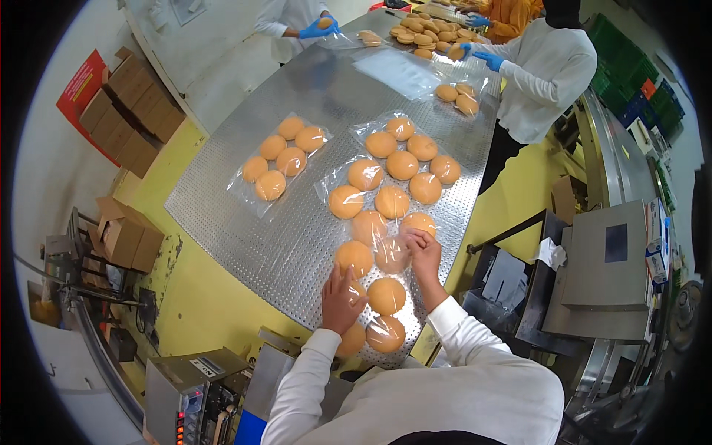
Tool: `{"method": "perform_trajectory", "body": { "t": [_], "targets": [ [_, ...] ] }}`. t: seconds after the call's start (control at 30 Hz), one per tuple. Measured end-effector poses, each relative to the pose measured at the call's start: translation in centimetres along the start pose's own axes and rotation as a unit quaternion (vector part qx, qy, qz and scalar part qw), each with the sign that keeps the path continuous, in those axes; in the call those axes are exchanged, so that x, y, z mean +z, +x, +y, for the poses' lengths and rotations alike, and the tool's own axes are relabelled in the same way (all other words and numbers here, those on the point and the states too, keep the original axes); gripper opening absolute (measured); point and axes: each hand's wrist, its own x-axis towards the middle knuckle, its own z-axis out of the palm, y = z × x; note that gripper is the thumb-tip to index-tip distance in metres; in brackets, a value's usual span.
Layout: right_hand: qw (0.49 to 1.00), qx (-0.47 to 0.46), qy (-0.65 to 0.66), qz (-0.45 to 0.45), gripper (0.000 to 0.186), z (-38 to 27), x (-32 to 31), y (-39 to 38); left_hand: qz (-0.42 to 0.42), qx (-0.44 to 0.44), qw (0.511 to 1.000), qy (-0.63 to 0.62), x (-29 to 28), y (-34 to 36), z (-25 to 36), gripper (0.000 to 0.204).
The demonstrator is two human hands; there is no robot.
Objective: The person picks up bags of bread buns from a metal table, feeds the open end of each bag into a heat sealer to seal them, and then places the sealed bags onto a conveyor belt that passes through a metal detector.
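Observation:
My left hand (343,300) rests with extended fingers over a bagged bun at the near end of the perforated steel table (230,245). Just right of it lie more buns (386,297) under clear plastic. My right hand (421,252) pinches the clear plastic bag (397,245) over the buns in front of me, its fingertips beside a bun at the bag's right. Farther along the table, another group of bagged buns (402,165) lies beyond my hands, and a separate bag of several buns (291,161) lies to the left.
Co-workers (541,81) in blue gloves handle buns at the far end, near a bun pile (423,30) and plastic sheets (393,70). Cardboard boxes (126,237) stand at left. A control-panel machine (189,400) sits at lower left; steel equipment (601,282) and green crates (615,59) line the right.

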Motion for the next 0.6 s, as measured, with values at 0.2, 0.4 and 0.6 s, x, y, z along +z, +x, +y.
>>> {"method": "perform_trajectory", "body": {
  "t": [0.2,0.4,0.6],
  "targets": [
    [0.998,0.046,-0.028,-0.016,0.016,-0.3,-3.6,1.3,0.001,0.014,0.999,-0.037,0.5,-1.3,-0.4,0.081],
    [0.981,0.069,0.179,-0.020,0.042,-2.1,-6.2,8.0,0.096,0.004,0.992,-0.078,0.9,5.3,-0.6,0.068],
    [0.949,0.073,0.306,-0.024,0.051,-2.3,-6.9,11.5,0.067,0.108,0.991,0.035,1.0,10.9,0.8,0.053]
  ]
}}
